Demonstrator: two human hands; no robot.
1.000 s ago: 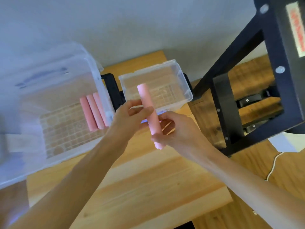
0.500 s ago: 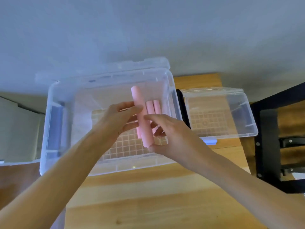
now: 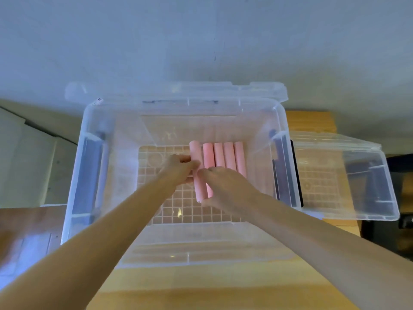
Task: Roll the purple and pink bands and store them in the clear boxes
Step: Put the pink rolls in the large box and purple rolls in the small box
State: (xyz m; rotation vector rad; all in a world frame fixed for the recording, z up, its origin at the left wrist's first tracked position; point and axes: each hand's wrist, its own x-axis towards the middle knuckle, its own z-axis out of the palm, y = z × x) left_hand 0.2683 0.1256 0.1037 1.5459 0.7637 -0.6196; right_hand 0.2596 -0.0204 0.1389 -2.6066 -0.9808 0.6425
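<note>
Left hand [image 3: 181,166] and right hand [image 3: 223,184] pinching pink roll [image 3: 197,175] inside large clear box [image 3: 73,175]. Lower flush beside stored rolls [image 3: 225,156] right of fingertips; release together to prevent unrolling.

A pale grey wall [image 3: 201,41] filled the upper half of the frame. A light wooden table [image 3: 212,291] spanned the bottom. Dark floor [image 3: 397,162] showed at far right

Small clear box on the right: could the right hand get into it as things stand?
Probably yes. The small box sits open and looks empty beside the large box, though the right hand now holds a pink roll.
</note>
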